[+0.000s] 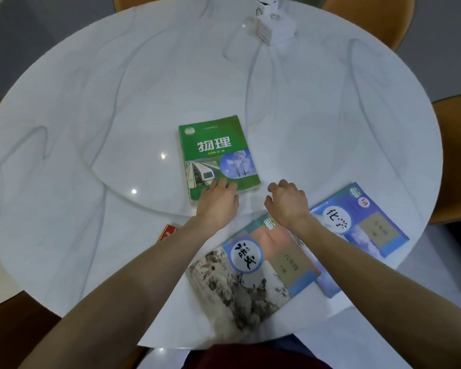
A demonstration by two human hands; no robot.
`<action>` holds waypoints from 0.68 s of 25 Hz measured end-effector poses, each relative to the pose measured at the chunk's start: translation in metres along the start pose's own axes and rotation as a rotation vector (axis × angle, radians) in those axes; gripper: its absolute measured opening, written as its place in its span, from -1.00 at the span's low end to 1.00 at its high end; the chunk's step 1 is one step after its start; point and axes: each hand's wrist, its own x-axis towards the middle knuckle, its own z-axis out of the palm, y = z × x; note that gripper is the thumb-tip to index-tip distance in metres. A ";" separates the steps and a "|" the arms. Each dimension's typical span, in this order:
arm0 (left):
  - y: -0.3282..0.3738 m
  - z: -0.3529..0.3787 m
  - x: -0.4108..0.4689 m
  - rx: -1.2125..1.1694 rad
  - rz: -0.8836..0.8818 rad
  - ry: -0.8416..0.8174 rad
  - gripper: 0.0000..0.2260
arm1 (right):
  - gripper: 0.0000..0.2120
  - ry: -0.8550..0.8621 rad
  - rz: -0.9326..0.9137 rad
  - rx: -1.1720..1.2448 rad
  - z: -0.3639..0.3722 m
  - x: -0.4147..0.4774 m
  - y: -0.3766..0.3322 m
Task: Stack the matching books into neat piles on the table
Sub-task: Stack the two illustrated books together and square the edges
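Observation:
A green physics book (216, 153) lies flat near the middle of the round white table (91, 115). My left hand (217, 202) rests with its fingertips on the book's near edge, gripping nothing. My right hand (288, 202) hovers just right of that book, fingers curled down and holding nothing. Under my right forearm lies a book with an ink-painting cover (248, 283), overlapping a blue chemistry book (367, 230) to its right. A red book (167, 232) shows only a corner, the remainder hidden by my left forearm.
White boxes (274, 26) stand at the far side of the table. Orange-brown chairs (455, 161) ring the table at the right, back and left. The table's near edge runs just in front of my body.

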 end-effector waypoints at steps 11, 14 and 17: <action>0.001 0.058 -0.056 0.022 0.163 -0.181 -0.67 | -0.77 -0.051 0.151 -0.028 0.053 -0.128 0.026; 0.000 0.068 -0.060 0.008 0.145 -0.236 -0.64 | -0.75 -0.048 0.212 0.091 0.064 -0.158 0.020; -0.001 0.074 -0.060 -0.036 0.126 -0.241 -0.61 | -0.75 -0.106 0.332 0.182 0.080 -0.180 0.017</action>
